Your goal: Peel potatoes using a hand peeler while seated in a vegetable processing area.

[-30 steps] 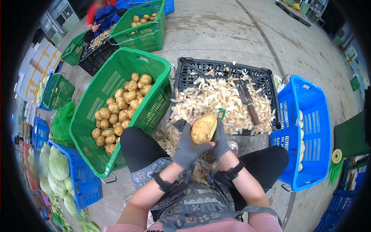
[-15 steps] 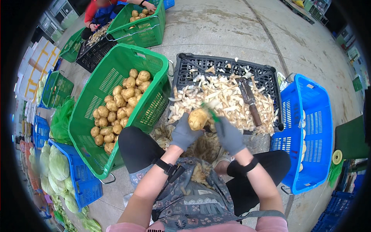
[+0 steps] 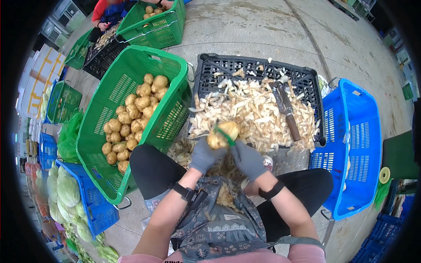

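Note:
My left hand point(image 3: 206, 156), in a grey glove, is wrapped round a partly peeled potato point(image 3: 215, 140) over the near edge of the peelings. In my gloved right hand point(image 3: 250, 160) is a green peeler point(image 3: 226, 136), its head lying across the potato. Beyond them, heaped peelings point(image 3: 250, 111) cover much of an upturned black crate point(image 3: 215, 65). A knife point(image 3: 285, 107) with a brown handle and a dark, dirty blade rests on the heap to the right. Unpeeled potatoes point(image 3: 131, 111) fill part of the green basket point(image 3: 175, 65) on my left.
A tall blue basket point(image 3: 364, 131) stands at my right, pale potatoes partly hidden behind its wall. To the left are cabbages point(image 3: 68, 190) in a blue crate point(image 3: 98, 215) and a green net bag point(image 3: 71, 138). Another person point(image 3: 107, 15) works at the far left beside a green basket point(image 3: 158, 35).
My right hand has moved left and nearer, bringing the peeler from beside the potato onto it. The potato has turned in my left hand, and the view has shifted slightly.

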`<control>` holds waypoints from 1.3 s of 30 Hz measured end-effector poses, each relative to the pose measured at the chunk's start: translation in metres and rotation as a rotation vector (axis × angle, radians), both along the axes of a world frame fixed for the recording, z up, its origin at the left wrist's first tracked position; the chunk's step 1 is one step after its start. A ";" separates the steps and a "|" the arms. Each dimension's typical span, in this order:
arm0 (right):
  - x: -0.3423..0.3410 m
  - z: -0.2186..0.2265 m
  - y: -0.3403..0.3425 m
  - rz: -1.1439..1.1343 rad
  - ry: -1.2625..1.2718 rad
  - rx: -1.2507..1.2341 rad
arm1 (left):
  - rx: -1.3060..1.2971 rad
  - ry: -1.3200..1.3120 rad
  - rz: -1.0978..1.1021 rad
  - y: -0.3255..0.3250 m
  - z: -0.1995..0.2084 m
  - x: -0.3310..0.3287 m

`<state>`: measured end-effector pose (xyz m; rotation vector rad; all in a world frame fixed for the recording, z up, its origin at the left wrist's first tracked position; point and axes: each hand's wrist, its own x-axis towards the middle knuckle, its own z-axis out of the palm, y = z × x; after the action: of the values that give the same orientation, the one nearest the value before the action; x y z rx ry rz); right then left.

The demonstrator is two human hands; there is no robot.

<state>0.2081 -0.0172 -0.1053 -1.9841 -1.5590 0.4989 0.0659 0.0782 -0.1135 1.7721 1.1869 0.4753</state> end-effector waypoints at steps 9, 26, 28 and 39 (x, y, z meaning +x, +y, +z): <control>0.016 0.014 0.003 -0.167 0.162 -0.233 | 0.002 -0.014 0.029 -0.003 0.018 0.001; 0.005 -0.002 -0.009 -0.140 0.271 -0.166 | -0.087 -0.263 -0.025 -0.015 -0.014 -0.010; 0.006 -0.009 -0.007 -0.181 0.274 -0.167 | -0.158 -0.335 -0.013 -0.014 -0.007 -0.010; 0.008 -0.044 -0.013 -0.269 0.355 -0.304 | -0.167 -0.315 -0.007 -0.013 -0.014 -0.011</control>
<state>0.2164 -0.0297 -0.1494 -2.1393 -1.0293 0.9599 0.0553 0.0650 -0.1272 1.4948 0.9692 0.6086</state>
